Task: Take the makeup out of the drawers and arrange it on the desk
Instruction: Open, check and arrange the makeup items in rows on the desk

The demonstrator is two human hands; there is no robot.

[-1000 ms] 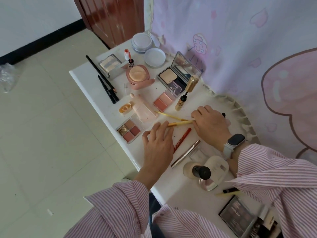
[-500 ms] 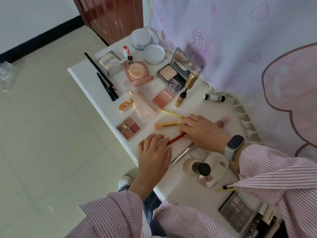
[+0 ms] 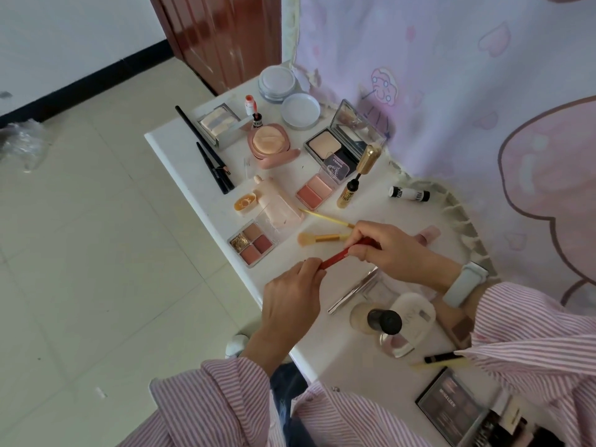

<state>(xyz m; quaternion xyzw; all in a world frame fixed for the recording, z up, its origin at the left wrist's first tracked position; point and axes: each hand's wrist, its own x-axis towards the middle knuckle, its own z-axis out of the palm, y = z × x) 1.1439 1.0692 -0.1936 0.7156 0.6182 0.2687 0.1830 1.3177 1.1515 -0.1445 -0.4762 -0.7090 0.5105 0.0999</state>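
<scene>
Both hands are on the red pencil (image 3: pixel 342 254), held just above the desk (image 3: pixel 180 156). The right hand (image 3: pixel 390 250) has its fingers curled round the upper end, and the left hand (image 3: pixel 292 296) pinches the lower tip between thumb and fingertips. It could be a cap she has hold of there, though I can't tell from here.

If that end comes free with a jerk, the left hand sits right at the desk edge, so a small piece could drop to the floor. Close under the pencil lie the yellow brush (image 3: pixel 322 237) and the open eyeshadow palette (image 3: pixel 253 241); a slip could scatter the brush or smear the pans.
</scene>
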